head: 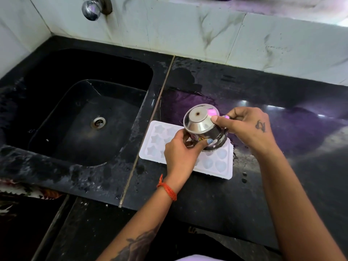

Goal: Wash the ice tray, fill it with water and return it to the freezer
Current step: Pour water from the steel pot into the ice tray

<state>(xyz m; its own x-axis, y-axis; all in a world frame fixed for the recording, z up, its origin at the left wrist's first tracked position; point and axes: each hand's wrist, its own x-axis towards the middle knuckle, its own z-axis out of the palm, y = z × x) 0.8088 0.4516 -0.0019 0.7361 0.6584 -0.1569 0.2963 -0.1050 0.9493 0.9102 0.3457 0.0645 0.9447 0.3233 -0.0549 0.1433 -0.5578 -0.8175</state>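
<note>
Presently: tray [216, 164] — white, star and heart cells, flat on the black counter [282, 185], just right of the sink [75, 110], its near edge close to the counter's front. Water level in the cells cannot be told.

Cup [202, 127] — steel, tipped mouth-down over the tray's middle, base up toward the camera. Judged step: pouring water into the cells.

Left hand [180, 153] — wrapped round the cup's near side. Right hand [246, 127] — fingertips pinching its far rim.

Counter — wet, puddled round the tray. Tap [91, 9] — far left, above the sink.

Risks: so steep a tilt may flood the cells and spill over the rim; a wet steel cup may slip; a brimming tray will likely slop on the way to the freezer.
</note>
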